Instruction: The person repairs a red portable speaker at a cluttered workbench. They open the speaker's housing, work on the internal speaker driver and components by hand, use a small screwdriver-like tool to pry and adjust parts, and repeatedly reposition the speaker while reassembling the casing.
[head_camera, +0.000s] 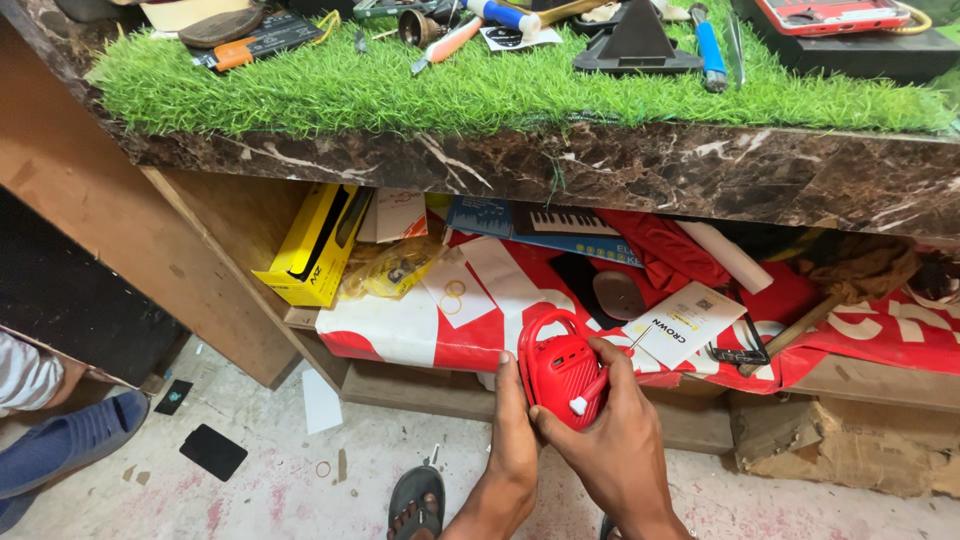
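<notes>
Marble-edged worktop (600, 170) topped with green turf mat (480, 90); scattered on it, a black stand (637, 42), blue-handled tool (710, 50), orange knife (250, 45). Shelf below: yellow box (315, 245) leaning at left, red-and-white banner (440, 320) spread across, keyboard box (560, 228) behind, wooden handle (790, 335) at right. Floor: black card (212, 451), sandalled foot (416, 500).

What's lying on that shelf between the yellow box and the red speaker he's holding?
In the head view, between the yellow box and the red speaker lie a crinkled clear plastic bag and white paper slips on a red-and-white sheet.
</notes>
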